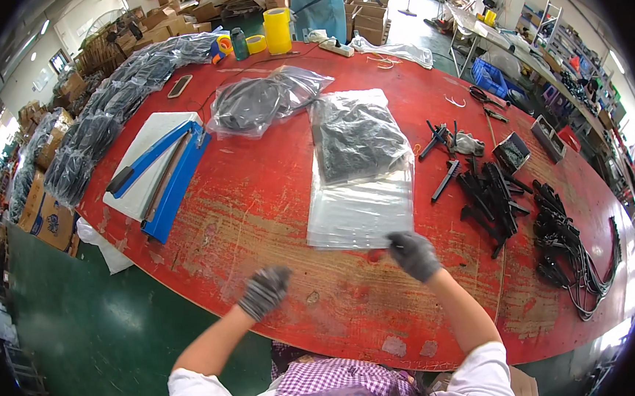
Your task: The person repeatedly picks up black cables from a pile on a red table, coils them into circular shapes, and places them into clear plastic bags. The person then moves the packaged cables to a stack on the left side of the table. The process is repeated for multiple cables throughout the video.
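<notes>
My left hand (266,290), in a grey glove, hovers over the near part of the red table; its fingers look curled but are smeared by motion. My gloved right hand (413,256) is at the near right corner of a stack of clear plastic bags (359,213). Its fingers are drawn together there, and whatever they may hold is hidden. On the far part of the stack lies a clear bag with dark contents (357,136). Beyond it, another clear bag with a coiled black item (252,103) lies on the table.
A blue lever-arm sealer (173,186) rests at the left on a white board (130,200). Black metal parts (490,197) and bundled black cables (563,240) lie at the right. Far back stand yellow tape rolls (276,31); a phone (180,86) is nearer. A person (319,10) stands behind the table.
</notes>
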Demonstrator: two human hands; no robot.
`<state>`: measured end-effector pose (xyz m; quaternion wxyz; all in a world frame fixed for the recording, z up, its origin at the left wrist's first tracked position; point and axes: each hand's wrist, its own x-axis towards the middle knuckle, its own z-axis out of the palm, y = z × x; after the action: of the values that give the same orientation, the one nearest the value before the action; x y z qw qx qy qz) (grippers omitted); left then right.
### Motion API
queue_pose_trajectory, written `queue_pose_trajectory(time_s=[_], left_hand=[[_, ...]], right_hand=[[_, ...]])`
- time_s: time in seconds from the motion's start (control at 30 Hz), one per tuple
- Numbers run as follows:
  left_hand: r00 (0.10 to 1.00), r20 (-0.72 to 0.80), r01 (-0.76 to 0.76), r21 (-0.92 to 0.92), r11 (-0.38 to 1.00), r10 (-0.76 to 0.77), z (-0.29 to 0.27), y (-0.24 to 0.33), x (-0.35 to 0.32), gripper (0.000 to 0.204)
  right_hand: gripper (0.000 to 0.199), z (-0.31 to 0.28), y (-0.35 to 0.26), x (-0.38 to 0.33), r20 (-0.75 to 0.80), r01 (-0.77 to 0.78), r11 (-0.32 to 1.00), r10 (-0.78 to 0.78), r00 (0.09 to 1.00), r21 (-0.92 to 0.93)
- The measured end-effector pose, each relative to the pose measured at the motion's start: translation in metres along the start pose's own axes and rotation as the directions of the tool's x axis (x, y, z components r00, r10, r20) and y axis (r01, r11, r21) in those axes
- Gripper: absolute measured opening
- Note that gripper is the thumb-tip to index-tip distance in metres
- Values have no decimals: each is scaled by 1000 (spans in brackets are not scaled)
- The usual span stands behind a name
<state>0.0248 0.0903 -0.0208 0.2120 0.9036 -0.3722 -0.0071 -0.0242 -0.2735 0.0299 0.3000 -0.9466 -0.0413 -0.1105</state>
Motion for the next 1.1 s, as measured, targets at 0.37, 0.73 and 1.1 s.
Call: queue_pose_trajectory(time_s=[0.37, 0.73, 1.1], left_hand=[[973, 127, -199, 33, 979, 193, 70, 142, 32, 37], [900, 428, -196, 225, 954, 84, 75, 174, 32, 62], [892, 444, -216, 252, 943, 85, 72, 182, 37, 61]], right_hand=[[62, -190, 290, -254, -745, -904, 81, 539, 394, -420], [63, -229, 363, -289, -674, -872, -28, 647, 356, -488], [68, -276, 360, -283, -456, -810, 128, 772, 444, -572]])
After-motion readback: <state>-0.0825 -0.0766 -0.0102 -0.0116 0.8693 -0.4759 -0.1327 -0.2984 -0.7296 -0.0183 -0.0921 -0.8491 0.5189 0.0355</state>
